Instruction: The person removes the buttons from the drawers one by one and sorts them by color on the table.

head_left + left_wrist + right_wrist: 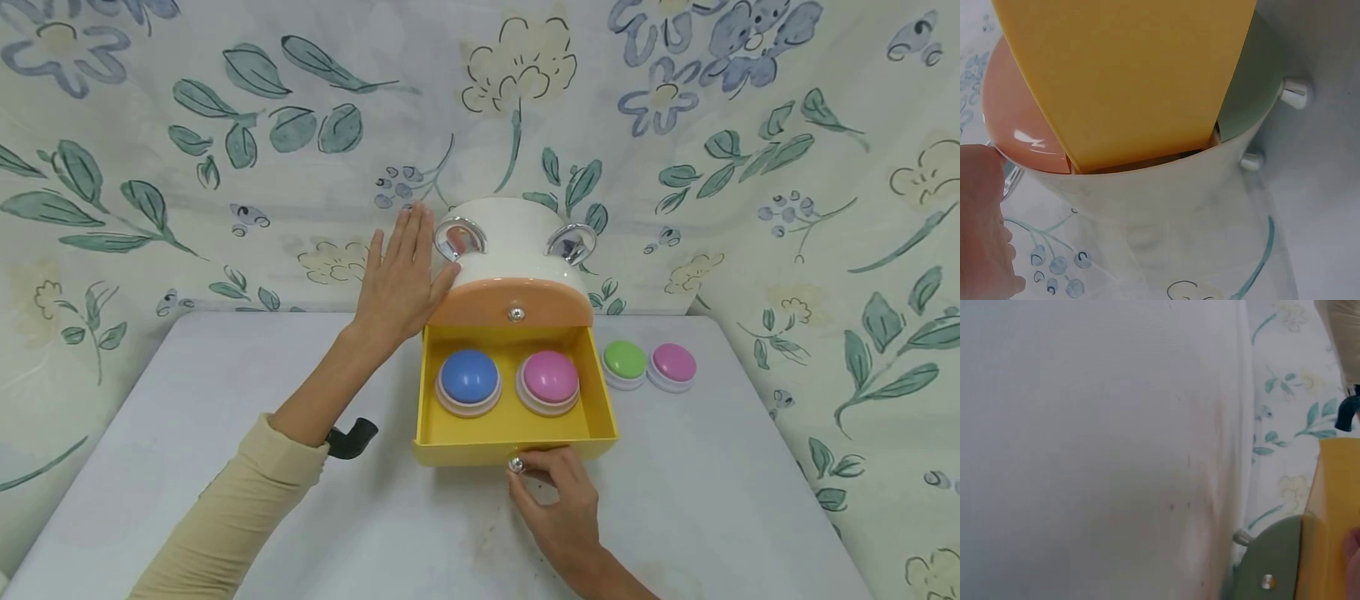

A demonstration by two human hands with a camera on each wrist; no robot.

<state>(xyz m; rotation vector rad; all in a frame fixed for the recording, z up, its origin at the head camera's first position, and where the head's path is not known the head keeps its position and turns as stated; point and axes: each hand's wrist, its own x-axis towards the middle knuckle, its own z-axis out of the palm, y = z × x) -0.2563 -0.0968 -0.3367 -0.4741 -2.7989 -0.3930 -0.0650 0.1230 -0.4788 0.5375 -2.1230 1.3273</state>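
Note:
A small white cabinet [517, 237] stands at the back of the table, with a closed orange drawer [513, 304] above a yellow drawer [514, 442] that is pulled out. A blue dome button [468, 379] and a pink dome button [550, 379] sit inside the yellow drawer. My left hand [397, 283] lies flat against the cabinet's left side, fingers straight. My right hand [527, 468] pinches the silver knob [516, 463] on the yellow drawer's front. The left wrist view shows the yellow drawer [1129, 75] from below, and a green drawer front [1250, 94] under it.
A green dome button [625, 362] and another pink one [672, 365] sit on the white table [712, 500] right of the drawer. Floral cloth [225, 167] hangs behind and to both sides. A black wrist mount [351, 439] sticks out by my left sleeve.

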